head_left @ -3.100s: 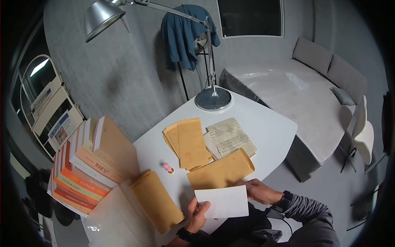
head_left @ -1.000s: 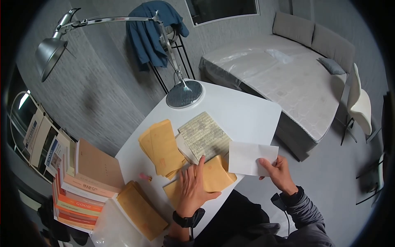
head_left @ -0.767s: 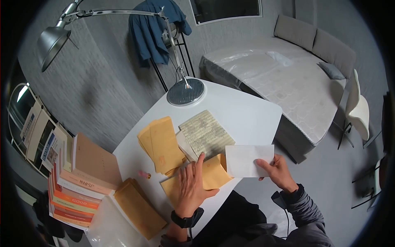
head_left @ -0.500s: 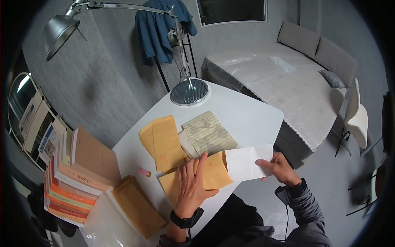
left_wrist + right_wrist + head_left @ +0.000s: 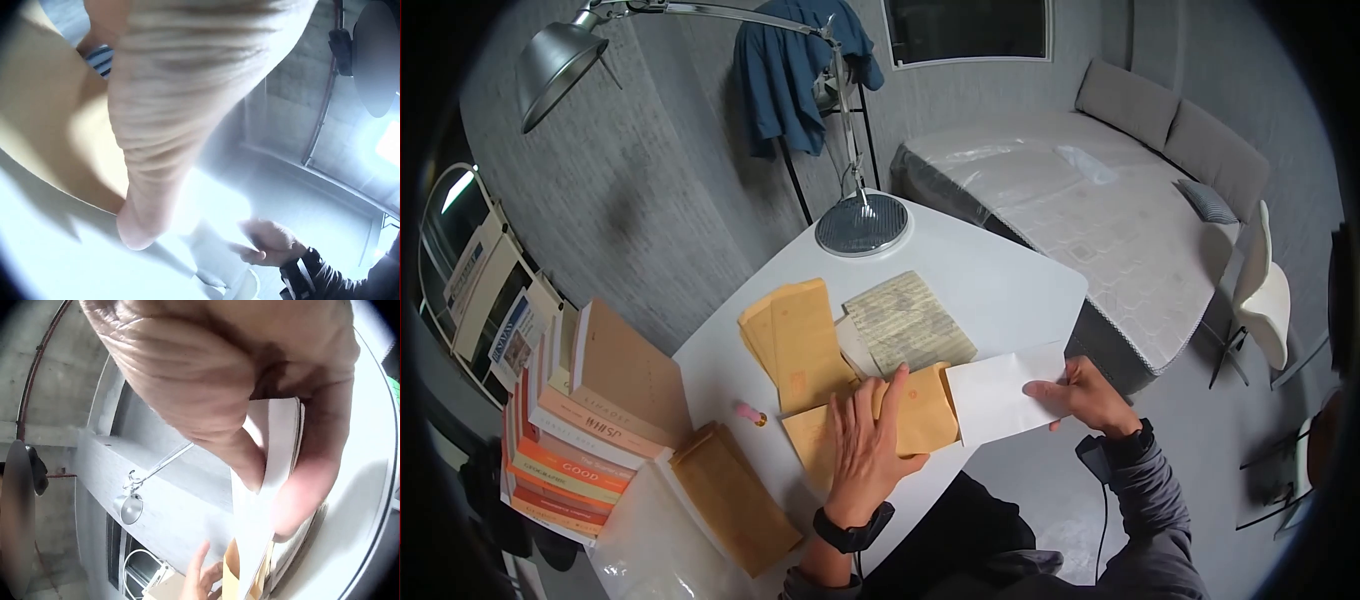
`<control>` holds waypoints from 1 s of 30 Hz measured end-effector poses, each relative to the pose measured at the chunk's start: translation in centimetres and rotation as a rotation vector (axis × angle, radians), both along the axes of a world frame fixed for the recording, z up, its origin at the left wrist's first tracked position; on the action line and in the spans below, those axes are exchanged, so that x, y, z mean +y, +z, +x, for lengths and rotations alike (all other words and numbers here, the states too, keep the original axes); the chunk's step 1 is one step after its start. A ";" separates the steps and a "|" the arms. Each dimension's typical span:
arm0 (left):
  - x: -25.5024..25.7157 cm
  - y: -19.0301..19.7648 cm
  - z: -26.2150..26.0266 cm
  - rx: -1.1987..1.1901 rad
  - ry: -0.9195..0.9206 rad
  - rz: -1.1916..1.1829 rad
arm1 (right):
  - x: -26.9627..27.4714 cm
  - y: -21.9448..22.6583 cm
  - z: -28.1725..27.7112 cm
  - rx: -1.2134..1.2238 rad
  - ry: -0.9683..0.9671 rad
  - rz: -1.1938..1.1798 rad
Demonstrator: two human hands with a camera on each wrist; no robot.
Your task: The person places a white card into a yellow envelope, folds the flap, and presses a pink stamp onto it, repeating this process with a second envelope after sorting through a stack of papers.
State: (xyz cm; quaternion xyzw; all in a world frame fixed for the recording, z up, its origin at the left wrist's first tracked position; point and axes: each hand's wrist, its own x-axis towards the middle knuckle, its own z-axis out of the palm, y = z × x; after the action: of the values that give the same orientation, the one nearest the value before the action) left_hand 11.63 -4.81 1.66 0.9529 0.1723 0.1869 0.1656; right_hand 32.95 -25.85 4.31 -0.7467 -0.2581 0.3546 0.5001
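Observation:
My right hand (image 5: 1090, 398) pinches a folded white sheet of paper (image 5: 1005, 395) between thumb and fingers. The sheet's left end lies at the mouth of a brown envelope (image 5: 925, 408) near the table's front edge. In the right wrist view, the white paper (image 5: 250, 528) runs down between the sides of the envelope mouth (image 5: 231, 565). My left hand (image 5: 866, 450) rests on the envelope, fingers spread and thumb out to the right, covering its middle. Behind it lies a yellowish sheet with dense markings (image 5: 910, 320), partly over a paler paper.
More brown envelopes (image 5: 798, 345) are fanned out behind the left hand, and another stack (image 5: 735, 500) lies at front left. Between them is a small pink-and-gold object (image 5: 750, 413). Books (image 5: 590, 420) are piled at the left; a lamp base (image 5: 862, 225) stands at the back.
The right hand went from holding the white paper beside the envelope to bringing it, tilted, against the envelope's mouth. Earlier both hands held the paper; the left has since moved onto the envelope.

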 end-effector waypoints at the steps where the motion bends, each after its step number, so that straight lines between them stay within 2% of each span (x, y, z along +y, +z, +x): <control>1: -0.1 0.0 0.0 0.001 -0.004 0.006 | 0.0 0.0 0.0 -0.001 -0.008 0.006; 12: -0.2 0.3 -0.2 0.026 -0.022 0.013 | 0.3 0.6 0.3 -0.089 -0.035 0.023; 30: -0.5 0.3 -0.1 0.020 -0.027 0.078 | 0.8 1.8 -0.5 -0.062 0.051 -0.023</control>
State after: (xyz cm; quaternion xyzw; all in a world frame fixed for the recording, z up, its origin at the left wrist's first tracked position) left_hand 11.57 -5.33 1.98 0.9627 0.1535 0.1817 0.1292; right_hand 32.46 -25.02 6.06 -0.7564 -0.2883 0.3468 0.4739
